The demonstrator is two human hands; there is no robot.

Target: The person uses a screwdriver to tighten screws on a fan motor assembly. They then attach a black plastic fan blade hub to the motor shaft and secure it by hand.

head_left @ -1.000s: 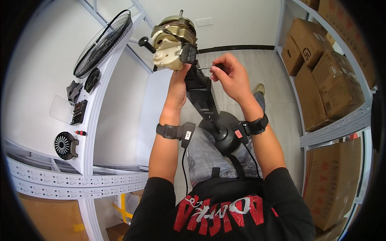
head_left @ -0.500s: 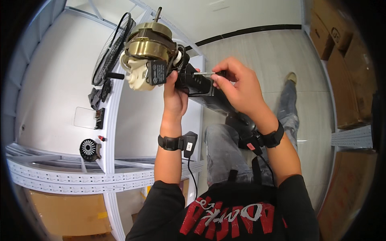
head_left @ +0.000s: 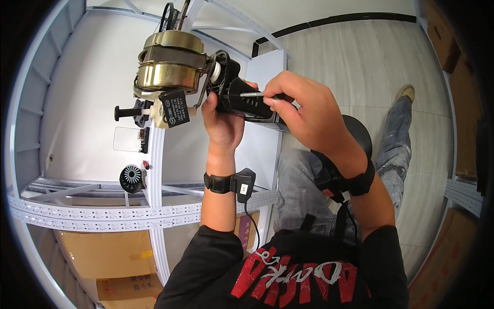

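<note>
An electric fan's motor [head_left: 170,74], brass-coloured, stands over the shelf edge with a thin shaft pointing up. A black box-shaped capacitor [head_left: 175,108] and a cream plastic gear case [head_left: 157,114] are fixed at its near end. My left hand [head_left: 224,129] grips the fan's black neck housing [head_left: 237,105] from below, thumb on the near side. In my right hand [head_left: 309,105] is a screwdriver [head_left: 252,95], pinched between thumb and fingers. Its metal shaft lies level, the tip at the housing's face. The screw itself is too small to make out.
On the white shelf [head_left: 87,103] lie a round black vented cover [head_left: 132,177], a small red part [head_left: 146,165] and a circuit board [head_left: 143,140]. A fan grille [head_left: 167,19] stands behind the motor. Cardboard boxes are below [head_left: 105,252] and at right [head_left: 465,118].
The motor and neck housing have shifted left in view and tilted a little, so the capacitor sits lower. The screwdriver tip is still at the housing; my right wrist has turned.
</note>
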